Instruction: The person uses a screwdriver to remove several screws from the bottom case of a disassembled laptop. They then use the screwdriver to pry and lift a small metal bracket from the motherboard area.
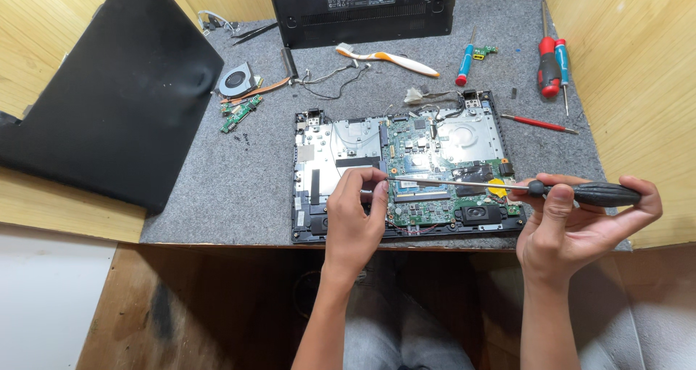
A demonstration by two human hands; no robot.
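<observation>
Tip contact hidden under left hand (353, 218) fingers, pinched closed. Screwdriver (522, 188) lay level, shaft leftward over open laptop base (341, 134); right hand (580, 221) gripped handle.

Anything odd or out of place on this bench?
One thing: a toothbrush with a white and orange handle lies among the repair tools behind the opened laptop base. Otherwise it is ordinary teardown clutter: a loose fan, a small green board and stray cables on the grey mat.

mat (239, 174): grey felt, rough, matt
walls (623, 87): pale wood, smooth
screwdriver (507, 188): bright metal shaft, black matt handle
</observation>
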